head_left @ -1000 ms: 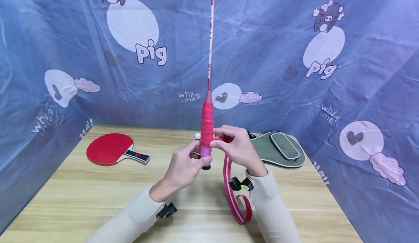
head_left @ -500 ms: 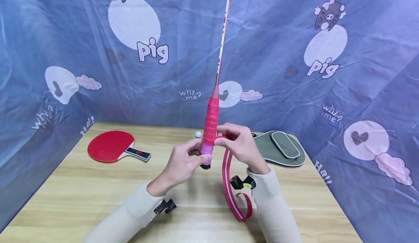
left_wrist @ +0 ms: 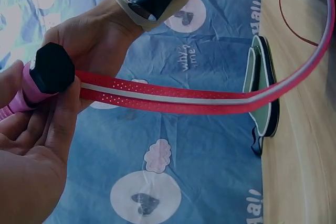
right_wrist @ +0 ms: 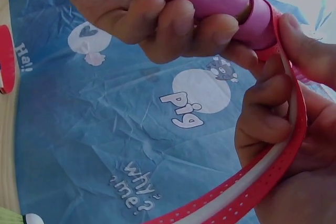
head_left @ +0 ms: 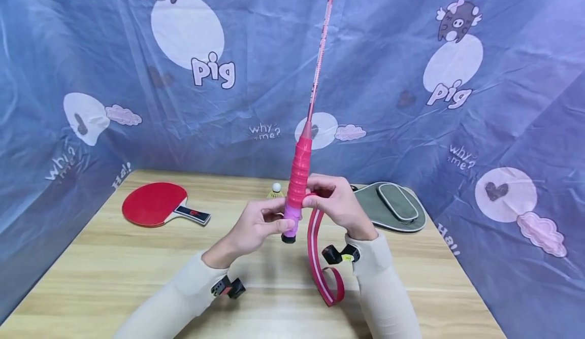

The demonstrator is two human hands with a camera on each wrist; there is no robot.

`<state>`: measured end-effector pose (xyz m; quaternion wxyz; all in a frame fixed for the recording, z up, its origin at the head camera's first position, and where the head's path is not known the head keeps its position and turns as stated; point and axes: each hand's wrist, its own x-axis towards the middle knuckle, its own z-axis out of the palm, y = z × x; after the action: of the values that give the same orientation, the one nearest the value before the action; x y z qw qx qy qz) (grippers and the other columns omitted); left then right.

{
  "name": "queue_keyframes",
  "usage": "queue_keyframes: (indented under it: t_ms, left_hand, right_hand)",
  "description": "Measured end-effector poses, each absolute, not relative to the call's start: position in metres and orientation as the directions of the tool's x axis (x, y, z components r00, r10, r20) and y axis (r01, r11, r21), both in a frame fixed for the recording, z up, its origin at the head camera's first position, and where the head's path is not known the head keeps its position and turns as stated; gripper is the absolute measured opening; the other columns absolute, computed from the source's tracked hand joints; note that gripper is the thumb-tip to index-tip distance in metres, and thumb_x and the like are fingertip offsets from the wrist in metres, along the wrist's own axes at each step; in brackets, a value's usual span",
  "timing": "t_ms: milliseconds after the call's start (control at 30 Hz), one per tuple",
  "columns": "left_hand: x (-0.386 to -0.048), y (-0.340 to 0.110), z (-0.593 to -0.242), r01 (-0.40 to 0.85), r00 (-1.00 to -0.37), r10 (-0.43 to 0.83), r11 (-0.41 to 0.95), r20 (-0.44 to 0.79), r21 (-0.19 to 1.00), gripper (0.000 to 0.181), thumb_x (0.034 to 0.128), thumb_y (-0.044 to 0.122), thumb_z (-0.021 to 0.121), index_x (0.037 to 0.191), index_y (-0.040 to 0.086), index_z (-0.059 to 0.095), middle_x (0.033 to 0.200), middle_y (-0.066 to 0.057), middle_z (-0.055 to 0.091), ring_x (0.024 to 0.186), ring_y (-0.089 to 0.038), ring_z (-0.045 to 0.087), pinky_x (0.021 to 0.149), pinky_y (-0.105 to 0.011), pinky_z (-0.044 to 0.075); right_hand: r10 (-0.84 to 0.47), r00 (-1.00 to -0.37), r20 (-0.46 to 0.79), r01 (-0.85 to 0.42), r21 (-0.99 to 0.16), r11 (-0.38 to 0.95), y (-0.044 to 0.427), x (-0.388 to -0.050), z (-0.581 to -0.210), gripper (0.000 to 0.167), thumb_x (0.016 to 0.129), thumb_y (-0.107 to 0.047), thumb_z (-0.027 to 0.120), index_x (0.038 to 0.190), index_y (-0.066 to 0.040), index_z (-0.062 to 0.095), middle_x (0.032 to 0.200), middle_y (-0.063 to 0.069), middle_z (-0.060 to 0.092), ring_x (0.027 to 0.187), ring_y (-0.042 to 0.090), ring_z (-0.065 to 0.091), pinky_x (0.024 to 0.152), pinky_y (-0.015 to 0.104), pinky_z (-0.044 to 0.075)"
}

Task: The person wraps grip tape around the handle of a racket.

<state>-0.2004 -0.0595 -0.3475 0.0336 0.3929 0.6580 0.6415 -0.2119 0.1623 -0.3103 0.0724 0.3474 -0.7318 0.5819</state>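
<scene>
A badminton racket (head_left: 319, 70) with a thin pink shaft stands handle down, leaning to the right at its top. Red grip tape (head_left: 299, 174) covers the upper handle in overlapping turns, while the lower part is purple with a black butt cap (left_wrist: 54, 67). My left hand (head_left: 258, 227) holds the purple lower handle between thumb and curled fingers. Just beside the lowest red turn, my right hand (head_left: 335, 202) pinches the loose length of tape. From there a perforated red strip (left_wrist: 173, 100) with a pale centre line hangs down and curls near the table. The racket head is out of view.
On the wooden table (head_left: 151, 278), a red table tennis bat (head_left: 154, 204) lies at the left. A shuttlecock (head_left: 276, 191) stands behind the handle. The green bat case (head_left: 388, 207) lies at the back right. Blue printed cloth (head_left: 256, 49) surrounds the table.
The racket's top has tilted rightward, and its handle has turned and shifted slightly right. The left hand keeps its hold, the right keeps pinching the tape. More of the shuttlecock shows now.
</scene>
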Motion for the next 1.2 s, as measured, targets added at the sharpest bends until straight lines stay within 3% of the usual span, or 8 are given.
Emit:
queue_keyframes:
  t_ms: [133,267,367,533,700,867,1200]
  left_hand:
    - [-0.202,-0.059,-0.349,0.539,-0.684,0.558,-0.046,0.469,0.841,0.032,0.0959,0.009,0.068,0.126,-0.002,0.065,0.112,-0.02,0.068,0.09,-0.009,0.065,0.078,-0.026,0.06]
    - [-0.201,-0.054,-0.351,0.659,-0.703,0.482,0.163,0.523,0.734,0.039,0.0879,0.018,0.079,0.123,0.006,0.067,0.111,-0.007,0.063,0.086,-0.009,0.063,0.076,-0.024,0.059]
    - [-0.199,-0.049,-0.353,0.641,-0.744,0.416,0.227,0.522,0.733,0.051,0.0795,0.018,0.087,0.125,0.008,0.067,0.109,-0.004,0.061,0.081,-0.01,0.063,0.072,-0.022,0.06]
    - [-0.196,-0.042,-0.356,0.551,-0.822,0.279,0.168,0.497,0.817,0.062,0.0728,0.013,0.092,0.129,0.008,0.067,0.103,-0.008,0.067,0.085,-0.016,0.07,0.074,-0.021,0.062]
    - [-0.195,-0.039,-0.357,0.527,-0.846,0.177,0.14,0.502,0.838,0.051,0.0702,0.014,0.093,0.117,0.01,0.072,0.094,-0.005,0.072,0.085,-0.014,0.071,0.073,-0.022,0.063]
    - [-0.196,-0.04,-0.36,0.512,-0.854,0.159,0.092,0.495,0.854,0.042,0.0741,0.01,0.09,0.113,0.009,0.075,0.092,-0.007,0.071,0.082,-0.012,0.07,0.073,-0.024,0.063]
    - [-0.193,-0.046,-0.357,0.48,-0.866,0.195,0.067,0.461,0.874,0.04,0.0785,0.008,0.087,0.116,0.005,0.074,0.095,-0.012,0.073,0.085,-0.015,0.071,0.079,-0.024,0.063]
  right_hand:
    - [-0.372,-0.777,0.508,-0.581,-0.807,0.112,0.16,-0.213,-0.311,0.024,0.088,-0.009,0.078,0.106,0.006,0.073,0.094,-0.006,0.071,0.076,0.01,0.059,0.063,0.02,0.05]
    - [-0.294,-0.813,0.503,-0.562,-0.809,0.171,0.156,-0.214,-0.311,0.025,0.087,-0.007,0.079,0.107,0.005,0.074,0.088,-0.006,0.067,0.07,0.008,0.054,0.059,0.018,0.045]
    - [-0.254,-0.826,0.503,-0.555,-0.804,0.211,0.154,-0.216,-0.312,0.025,0.085,-0.006,0.08,0.107,0.004,0.074,0.082,-0.004,0.061,0.065,0.006,0.048,0.055,0.018,0.04]
    - [-0.203,-0.825,0.528,-0.565,-0.788,0.244,0.153,-0.217,-0.313,0.025,0.083,-0.007,0.082,0.106,0.002,0.075,0.078,-0.002,0.057,0.063,0.006,0.044,0.053,0.019,0.036]
    - [-0.173,-0.833,0.526,-0.554,-0.791,0.26,0.151,-0.216,-0.31,0.026,0.082,-0.004,0.082,0.107,0.001,0.075,0.081,0.002,0.065,0.062,0.006,0.049,0.054,0.018,0.039]
    - [-0.16,-0.851,0.5,-0.525,-0.811,0.258,0.15,-0.214,-0.309,0.03,0.082,-0.004,0.082,0.111,0.0,0.075,0.087,0.012,0.075,0.062,0.006,0.054,0.054,0.019,0.042]
    - [-0.188,-0.857,0.48,-0.514,-0.823,0.241,0.149,-0.213,-0.307,0.032,0.083,-0.007,0.082,0.113,0.0,0.074,0.08,-0.009,0.069,0.063,0.006,0.05,0.054,0.02,0.039]
